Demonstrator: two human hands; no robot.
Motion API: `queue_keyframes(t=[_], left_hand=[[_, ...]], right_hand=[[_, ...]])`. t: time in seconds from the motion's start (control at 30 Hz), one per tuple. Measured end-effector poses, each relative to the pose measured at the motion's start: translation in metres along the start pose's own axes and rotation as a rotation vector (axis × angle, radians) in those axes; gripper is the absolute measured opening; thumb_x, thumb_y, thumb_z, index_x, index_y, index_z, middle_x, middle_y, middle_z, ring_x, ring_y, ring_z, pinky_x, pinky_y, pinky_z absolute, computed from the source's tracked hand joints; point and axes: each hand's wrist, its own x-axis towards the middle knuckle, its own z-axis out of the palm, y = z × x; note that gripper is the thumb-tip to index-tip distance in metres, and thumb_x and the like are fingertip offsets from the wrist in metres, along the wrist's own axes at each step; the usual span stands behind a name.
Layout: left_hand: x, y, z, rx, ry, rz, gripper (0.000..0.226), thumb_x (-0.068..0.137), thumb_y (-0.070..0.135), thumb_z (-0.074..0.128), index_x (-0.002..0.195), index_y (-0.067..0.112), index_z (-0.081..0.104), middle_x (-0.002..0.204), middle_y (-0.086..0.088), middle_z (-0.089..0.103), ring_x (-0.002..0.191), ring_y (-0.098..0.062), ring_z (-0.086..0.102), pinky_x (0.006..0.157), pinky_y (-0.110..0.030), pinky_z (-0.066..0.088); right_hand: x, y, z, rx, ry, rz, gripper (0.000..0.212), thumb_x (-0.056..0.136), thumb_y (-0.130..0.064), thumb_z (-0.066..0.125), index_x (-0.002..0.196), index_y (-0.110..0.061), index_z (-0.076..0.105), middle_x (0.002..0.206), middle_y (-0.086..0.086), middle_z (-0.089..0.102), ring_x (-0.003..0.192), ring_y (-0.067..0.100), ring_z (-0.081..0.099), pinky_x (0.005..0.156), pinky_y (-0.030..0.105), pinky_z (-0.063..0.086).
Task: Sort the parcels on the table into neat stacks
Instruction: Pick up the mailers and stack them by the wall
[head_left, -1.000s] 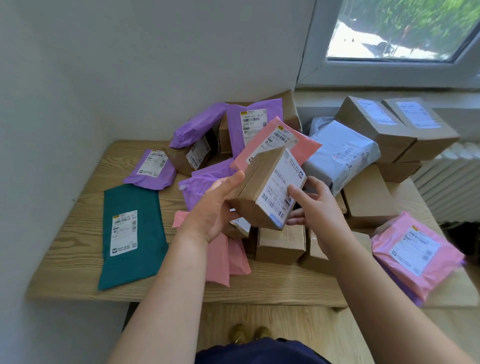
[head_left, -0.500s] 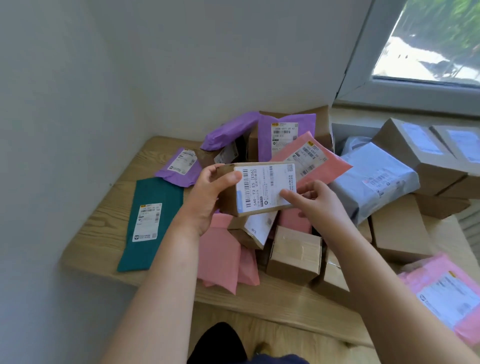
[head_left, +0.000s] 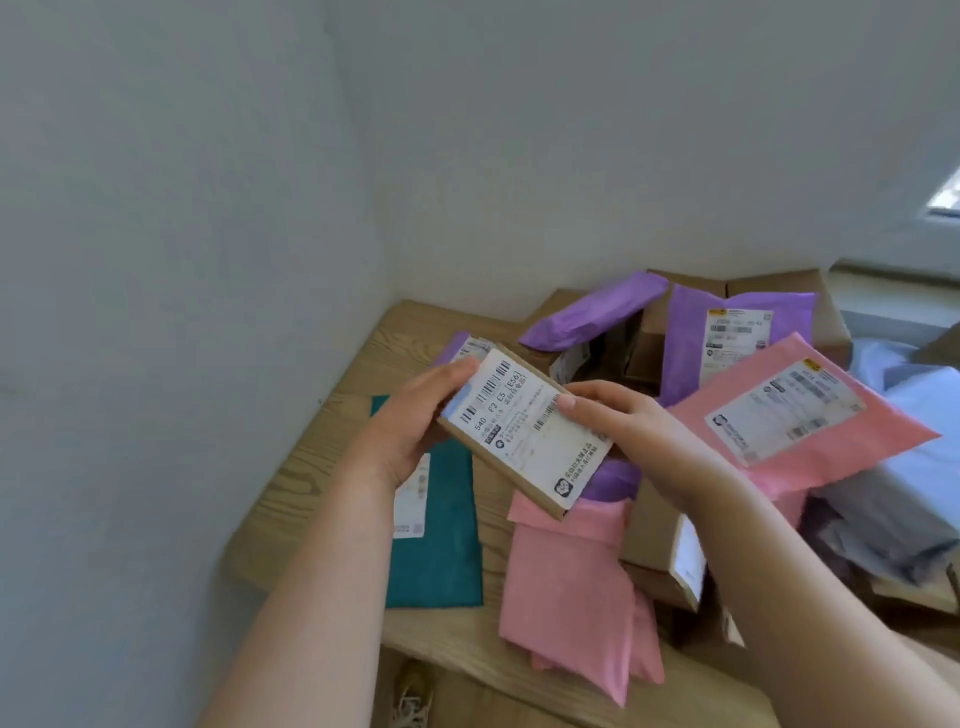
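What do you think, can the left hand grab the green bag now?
Probably not yet: the left hand grips the box together with the right hand. The green bag lies uncovered just below, so once freed, likely yes.
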Motion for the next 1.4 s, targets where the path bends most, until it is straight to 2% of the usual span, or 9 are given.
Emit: queue_keyframes(t=[0.23, 0.43, 0.53, 0.67, 0.73, 0.8, 0.93, 1.17, 1.4], left_hand=[[0.054, -0.01, -0.098, 0.107, 0.201, -0.029, 0.054, 0.086, 0.055, 0.067, 0.129, 0.025, 0.058, 0.121, 0.008, 0.066, 0.11, -0.008, 0.061, 0.101, -0.037, 0.048], [0.105, -0.017, -0.135, 0.13, 0.211, -0.137, 0.017, 0.094, 0.025, 0.065, 0.109, 0.02, 0.06, 0.112, 0.0, 0.069, 0.098, -0.014, 0.066, 0.09, -0.039, 0.056], [0.138, -0.02, -0.149, 0.121, 0.261, -0.148, 0.028, 0.096, 0.022, 0.063, 0.123, 0.017, 0.058, 0.115, -0.002, 0.067, 0.101, -0.017, 0.065, 0.082, -0.035, 0.057], [0.185, -0.026, -0.172, 0.206, 0.349, -0.094, 0.042, 0.098, 0.019, 0.059, 0.139, 0.018, 0.053, 0.117, -0.004, 0.066, 0.082, -0.023, 0.064, 0.054, -0.023, 0.048], [0.215, -0.032, -0.186, 0.252, 0.41, -0.094, 0.045, 0.098, 0.017, 0.058, 0.142, 0.017, 0.052, 0.114, -0.004, 0.065, 0.074, -0.021, 0.061, 0.048, -0.022, 0.048], [0.245, -0.039, -0.199, 0.268, 0.44, -0.107, 0.043, 0.097, 0.015, 0.059, 0.139, 0.012, 0.054, 0.118, -0.007, 0.066, 0.081, -0.025, 0.065, 0.056, -0.028, 0.056], [0.289, -0.053, -0.215, 0.308, 0.534, -0.138, 0.013, 0.093, 0.011, 0.062, 0.105, 0.012, 0.057, 0.108, -0.012, 0.068, 0.094, -0.029, 0.066, 0.089, -0.042, 0.055], [0.309, -0.063, -0.216, 0.38, 0.592, -0.014, 0.046, 0.099, 0.003, 0.048, 0.145, 0.007, 0.041, 0.133, 0.001, 0.054, 0.121, -0.013, 0.053, 0.086, -0.01, 0.031], [0.299, -0.081, -0.205, 0.48, 0.6, 0.119, 0.046, 0.097, 0.0, 0.047, 0.142, 0.008, 0.048, 0.148, -0.008, 0.046, 0.133, -0.021, 0.049, 0.113, -0.034, 0.037]], right_hand=[[0.113, 0.002, 0.108, 0.177, 0.283, 0.166, 0.048, 0.089, -0.052, 0.066, 0.119, -0.015, 0.062, 0.099, 0.002, 0.076, 0.087, 0.016, 0.07, 0.066, 0.029, 0.052], [0.189, -0.001, 0.159, 0.417, 0.311, 0.337, 0.03, 0.096, -0.034, 0.064, 0.117, -0.015, 0.054, 0.104, 0.004, 0.073, 0.095, 0.02, 0.069, 0.075, 0.038, 0.056], [0.231, 0.002, 0.169, 0.411, 0.29, 0.399, 0.031, 0.097, -0.033, 0.062, 0.121, -0.013, 0.057, 0.107, 0.005, 0.073, 0.099, 0.023, 0.07, 0.087, 0.044, 0.059], [0.285, 0.005, 0.18, 0.271, 0.231, 0.382, 0.024, 0.101, -0.024, 0.056, 0.116, -0.006, 0.062, 0.107, 0.011, 0.068, 0.082, 0.02, 0.062, 0.047, 0.02, 0.053], [0.316, 0.011, 0.185, 0.135, 0.219, 0.357, 0.021, 0.1, -0.026, 0.057, 0.11, -0.01, 0.065, 0.107, 0.01, 0.07, 0.083, 0.021, 0.062, 0.066, 0.029, 0.059], [0.346, 0.015, 0.191, 0.064, 0.199, 0.351, 0.016, 0.098, -0.027, 0.058, 0.102, -0.014, 0.066, 0.101, 0.007, 0.07, 0.085, 0.022, 0.063, 0.088, 0.042, 0.056], [0.4, 0.026, 0.199, 0.0, 0.172, 0.316, 0.02, 0.093, -0.021, 0.062, 0.108, -0.01, 0.071, 0.103, 0.008, 0.073, 0.086, 0.022, 0.063, 0.093, 0.045, 0.055], [0.441, 0.03, 0.203, 0.184, 0.166, 0.272, 0.018, 0.095, -0.005, 0.062, 0.109, -0.016, 0.057, 0.095, 0.006, 0.065, 0.063, 0.011, 0.057, 0.054, 0.019, 0.051], [0.446, 0.028, 0.212, -0.028, 0.189, 0.216, 0.027, 0.097, -0.017, 0.058, 0.123, -0.014, 0.064, 0.112, 0.01, 0.07, 0.097, 0.032, 0.068, 0.096, 0.05, 0.053]])
